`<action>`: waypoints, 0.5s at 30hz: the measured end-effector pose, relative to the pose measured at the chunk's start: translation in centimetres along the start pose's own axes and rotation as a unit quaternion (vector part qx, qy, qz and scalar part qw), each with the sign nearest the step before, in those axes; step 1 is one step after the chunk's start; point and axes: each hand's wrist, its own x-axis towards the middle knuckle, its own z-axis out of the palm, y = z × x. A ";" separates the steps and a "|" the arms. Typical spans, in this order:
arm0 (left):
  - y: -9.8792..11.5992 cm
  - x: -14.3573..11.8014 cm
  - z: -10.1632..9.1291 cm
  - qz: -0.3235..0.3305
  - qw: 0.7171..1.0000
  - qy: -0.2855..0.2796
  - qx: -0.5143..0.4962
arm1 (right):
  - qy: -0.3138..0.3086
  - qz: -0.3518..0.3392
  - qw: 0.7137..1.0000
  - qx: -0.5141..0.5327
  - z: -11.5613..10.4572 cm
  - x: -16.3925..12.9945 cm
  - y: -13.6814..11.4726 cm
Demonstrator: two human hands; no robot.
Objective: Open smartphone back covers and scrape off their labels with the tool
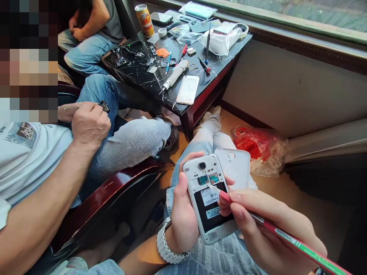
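In my left hand point(186, 210) lies a white smartphone point(223, 229) with its back off, gripped along its edges by the fingers. Its camera lens, card slots and black battery bay with labels face up. My right hand point(266, 225) pinches a slim red-and-green pen-shaped tool point(304, 248) marked "ORIGINAL". The tool's pale pointed tip meets the phone near the card slots; whether it is a brush or a blade I cannot tell. Behind the phone, the white back cover point(237, 166) rests on my lap.
A black marbled table point(143, 82) ahead bears a white phone point(188, 89), an electric screwdriver point(175, 75), screwdrivers, small parts and a drink can point(144, 21). At left a seated person's hand point(90, 122) holds a small dark part. A red plastic bag point(255, 147) lies on the floor.
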 end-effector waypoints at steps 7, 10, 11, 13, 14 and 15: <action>-0.1 0.0 0.0 0.023 1.000 -0.014 0.001 | -0.057 -0.064 0.996 -0.029 -0.4 1.4 -0.5; -0.1 -0.1 0.1 0.017 1.000 -0.015 -0.008 | -0.097 -0.083 0.991 -0.046 -0.8 1.6 -0.8; 0.0 -0.1 0.2 0.015 1.000 -0.011 -0.011 | -0.102 -0.086 0.990 -0.054 -0.9 1.6 -0.9; 0.0 -0.1 0.3 0.017 1.000 -0.001 -0.009 | -0.109 -0.081 0.988 -0.069 -1.0 1.4 -0.9; 0.0 -0.1 0.4 0.019 1.000 0.004 -0.005 | -0.112 -0.074 0.988 -0.076 -1.0 1.2 -1.0; 0.0 -0.1 0.4 0.021 1.000 0.007 -0.001 | -0.116 -0.065 0.988 -0.081 -1.0 1.1 -1.0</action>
